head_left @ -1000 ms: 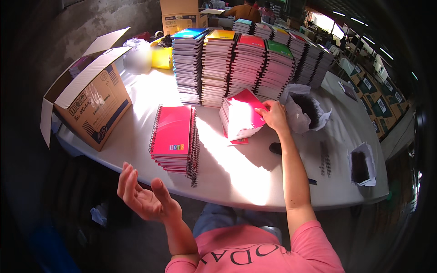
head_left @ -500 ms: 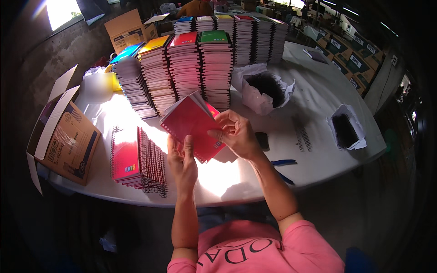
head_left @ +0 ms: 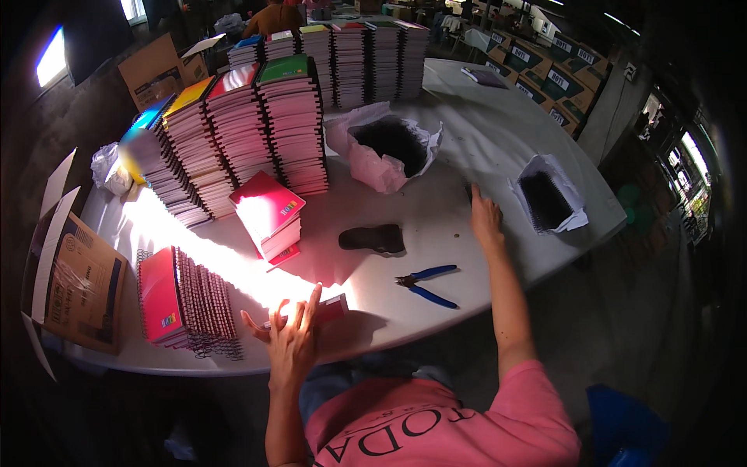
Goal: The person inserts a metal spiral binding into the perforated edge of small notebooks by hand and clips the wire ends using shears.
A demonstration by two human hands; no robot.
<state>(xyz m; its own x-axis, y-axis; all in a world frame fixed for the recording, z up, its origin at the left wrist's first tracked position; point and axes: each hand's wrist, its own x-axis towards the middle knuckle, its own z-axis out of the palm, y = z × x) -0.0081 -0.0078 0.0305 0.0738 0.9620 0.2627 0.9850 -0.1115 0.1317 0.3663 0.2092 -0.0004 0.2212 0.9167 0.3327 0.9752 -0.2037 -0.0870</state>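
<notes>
1. The left hand [head_left: 292,340], fingers spread, overlaps one red notebook [head_left: 334,308] near the table [head_left: 443,249] edge; whether it grips cannot be told.
2. The right hand [head_left: 487,220] reaches well right of the notebook, fingers extended, its hold unclear.
3. Nearby: one blue-handled cutter [head_left: 430,282], two paper-wrapped coil bundles [head_left: 545,201], four tall front stacks [head_left: 240,117].

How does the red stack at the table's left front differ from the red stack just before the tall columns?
The left-front stack has dark coils jutting from both sides; the other red stack shows plain pale page edges and no coils.
The left-front stack sits by the near edge; the other red stack stands farther back, close to the columns.
Both have red top covers with a small corner label, on the white table.
</notes>
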